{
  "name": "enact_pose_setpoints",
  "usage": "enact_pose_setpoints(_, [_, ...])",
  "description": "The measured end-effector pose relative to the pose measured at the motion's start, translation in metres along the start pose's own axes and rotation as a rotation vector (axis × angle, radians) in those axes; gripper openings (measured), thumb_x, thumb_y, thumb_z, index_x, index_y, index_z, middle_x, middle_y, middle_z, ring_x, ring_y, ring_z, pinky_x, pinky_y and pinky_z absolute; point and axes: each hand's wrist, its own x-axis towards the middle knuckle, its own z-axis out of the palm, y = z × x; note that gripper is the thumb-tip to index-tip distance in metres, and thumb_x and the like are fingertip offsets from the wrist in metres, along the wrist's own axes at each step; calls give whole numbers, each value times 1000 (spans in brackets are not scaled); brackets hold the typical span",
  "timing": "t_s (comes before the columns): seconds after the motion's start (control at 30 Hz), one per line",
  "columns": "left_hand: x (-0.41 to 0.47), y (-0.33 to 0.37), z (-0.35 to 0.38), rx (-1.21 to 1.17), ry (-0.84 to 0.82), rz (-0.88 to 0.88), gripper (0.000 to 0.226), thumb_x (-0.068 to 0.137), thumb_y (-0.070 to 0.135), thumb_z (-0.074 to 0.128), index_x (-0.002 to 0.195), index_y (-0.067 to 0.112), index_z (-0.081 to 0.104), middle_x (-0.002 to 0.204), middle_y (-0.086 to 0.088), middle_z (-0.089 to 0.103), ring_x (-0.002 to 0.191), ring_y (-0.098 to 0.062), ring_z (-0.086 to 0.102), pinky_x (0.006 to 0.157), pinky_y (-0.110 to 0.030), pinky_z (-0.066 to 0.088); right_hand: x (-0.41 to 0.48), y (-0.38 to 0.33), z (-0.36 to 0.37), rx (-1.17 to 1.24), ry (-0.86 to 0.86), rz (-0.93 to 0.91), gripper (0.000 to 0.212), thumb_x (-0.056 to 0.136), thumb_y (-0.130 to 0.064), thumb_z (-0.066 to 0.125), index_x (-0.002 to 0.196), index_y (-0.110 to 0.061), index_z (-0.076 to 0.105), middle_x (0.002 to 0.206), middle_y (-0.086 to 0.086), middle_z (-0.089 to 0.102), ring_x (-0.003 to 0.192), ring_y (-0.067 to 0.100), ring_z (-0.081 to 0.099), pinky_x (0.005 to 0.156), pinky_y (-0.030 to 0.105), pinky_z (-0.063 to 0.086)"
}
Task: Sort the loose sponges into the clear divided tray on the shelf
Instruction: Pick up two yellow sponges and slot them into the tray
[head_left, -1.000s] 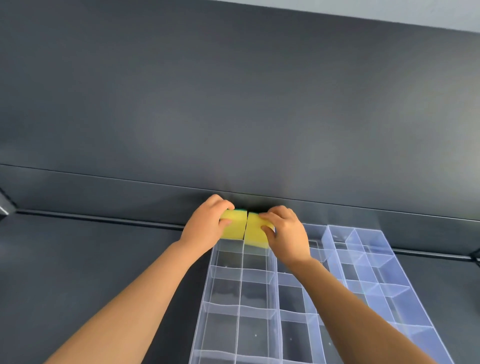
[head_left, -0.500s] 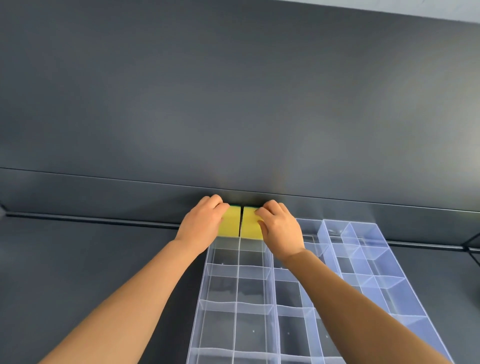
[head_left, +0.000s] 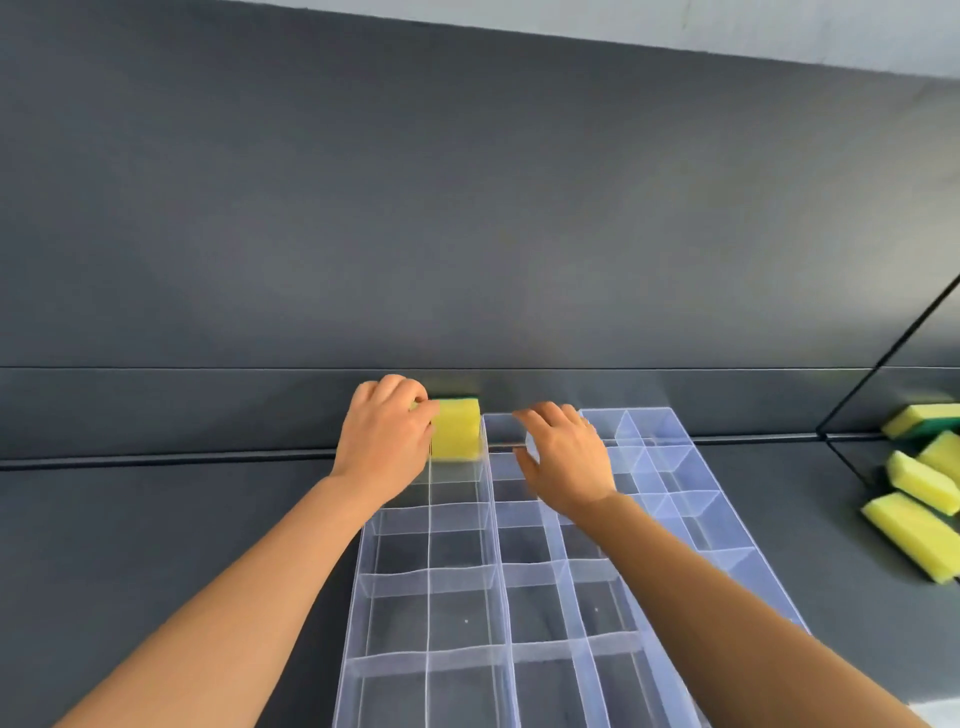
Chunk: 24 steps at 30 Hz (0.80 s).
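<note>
The clear divided tray (head_left: 524, 574) lies on the dark shelf in front of me. A yellow sponge with a green back (head_left: 457, 435) stands on edge in the tray's far left compartment, against the shelf's back lip. My left hand (head_left: 385, 436) curls around the sponge's left side, fingers on its top corner. My right hand (head_left: 565, 457) hovers over the far middle compartments with fingers spread and nothing in it. Whatever lies behind my left hand is hidden.
Several loose yellow-and-green sponges (head_left: 915, 540) lie in a heap on the shelf at the far right. A thin black wire frame (head_left: 883, 358) stands just left of them. The dark back panel (head_left: 467, 234) rises right behind the tray.
My right hand has let go of its sponge and drawn back to the right, open. The view has swung right, bringing the loose sponges into sight. My left hand stays on the sponge.
</note>
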Motion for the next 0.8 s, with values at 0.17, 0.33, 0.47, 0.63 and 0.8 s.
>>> enact_pose_setpoints(0.17, [12,52,0,35,-79,89,19,76,12,72,94,10,71,101,-6,66,100,-28,58,80,-38,48,-39,47,-26,-44,-23,96,43,91,-34,53,132,-20,47,132,1,51,121,25,43,96,34,38])
enact_pose_setpoints(0.33, [24,132,14,22,-159,110,27,88,22,57,114,17,62,118,0,59,114,-22,49,92,-34,41,-97,110,-58,-91,-26,171,45,91,-35,52,133,-22,45,132,1,51,122,24,43,98,33,37])
enact_pose_setpoints(0.47, [30,200,20,-30,-171,112,27,88,19,56,114,14,63,118,-2,59,112,-23,50,91,-35,42,-142,160,-83,-113,-43,225,44,90,-34,53,132,-21,47,125,2,54,118,25,44,95,33,38])
enact_pose_setpoints(0.63, [36,301,29,-93,-184,137,24,90,20,54,113,15,61,119,1,57,113,-21,48,89,-32,42,-205,230,-108,-138,-64,295,43,89,-31,55,130,-20,47,122,3,54,116,25,43,90,33,39])
enact_pose_setpoints(0.8, [45,380,42,-105,-206,192,28,91,24,52,118,18,58,121,4,54,116,-19,45,90,-31,40,-246,285,-122,-135,-105,395,43,88,-31,56,129,-20,48,122,5,54,118,26,42,93,35,37])
